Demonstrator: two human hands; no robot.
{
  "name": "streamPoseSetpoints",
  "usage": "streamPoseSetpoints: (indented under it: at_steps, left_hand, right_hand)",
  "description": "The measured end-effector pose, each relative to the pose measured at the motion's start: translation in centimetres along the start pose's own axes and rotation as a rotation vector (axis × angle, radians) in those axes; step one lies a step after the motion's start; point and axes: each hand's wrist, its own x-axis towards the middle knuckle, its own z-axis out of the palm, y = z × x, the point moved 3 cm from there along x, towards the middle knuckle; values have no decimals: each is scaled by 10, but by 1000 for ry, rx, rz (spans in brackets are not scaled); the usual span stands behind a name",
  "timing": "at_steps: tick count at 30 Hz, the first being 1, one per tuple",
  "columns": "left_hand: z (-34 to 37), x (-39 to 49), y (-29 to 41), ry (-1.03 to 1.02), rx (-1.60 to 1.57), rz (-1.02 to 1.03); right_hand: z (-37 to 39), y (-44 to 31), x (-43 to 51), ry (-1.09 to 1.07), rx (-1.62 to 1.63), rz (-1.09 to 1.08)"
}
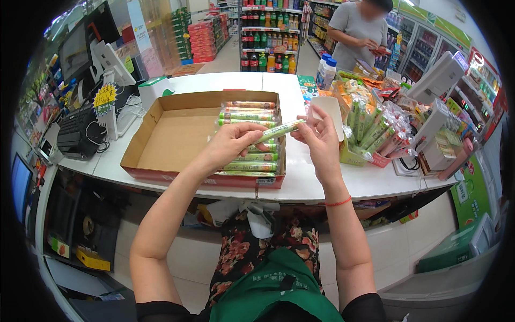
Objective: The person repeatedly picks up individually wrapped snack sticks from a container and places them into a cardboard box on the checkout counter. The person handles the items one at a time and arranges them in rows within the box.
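Note:
A green-wrapped tube-shaped snack pack (279, 131) is held aslant between my two hands, above the right part of a shallow cardboard box (177, 133). My left hand (231, 143) grips its lower left end. At the upper right end, the fingers of my right hand (320, 131) pinch the wrapper. Several similar tube packs (249, 166) in clear wrapping lie in a column along the box's right side; my left hand and wrist hide part of them. Bare cardboard shows in the left part of the box. Just behind my right hand is a white open carton (328, 108).
The box rests on a white counter (318, 183). To the right are a green display carton of upright tube packs (366, 133), bagged snacks and a display stand (432, 120). Monitors (74, 52) and a black printer-like device (80, 133) stand left. A person (358, 36) stands across the counter.

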Motion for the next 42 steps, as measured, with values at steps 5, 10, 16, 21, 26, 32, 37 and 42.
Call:
streamPoseSetpoints:
  at_steps: [5,10,16,21,26,32,37,42]
  left_hand:
    - [-26,4,-8,110,8,38]
    - [-59,9,-18,189,-173,83]
    - [-72,22,-19,396,-73,70]
    - [-81,34,-27,465,-105,110]
    - [-95,43,-32,490,78,68]
    - [-105,57,-35,521,132,-10]
    - [-114,72,-49,530,175,-55]
    - [-118,77,-56,545,155,-129]
  right_hand:
    - [-3,9,5,-3,1,13]
    - [-1,18,9,66,31,64]
    - [6,32,25,65,-13,53]
    - [11,38,37,88,-32,23]
    - [13,43,50,93,-45,30]
    - [19,53,67,118,-190,-91]
    - [27,53,71,69,-412,-91]
    - [26,62,75,38,-535,-98]
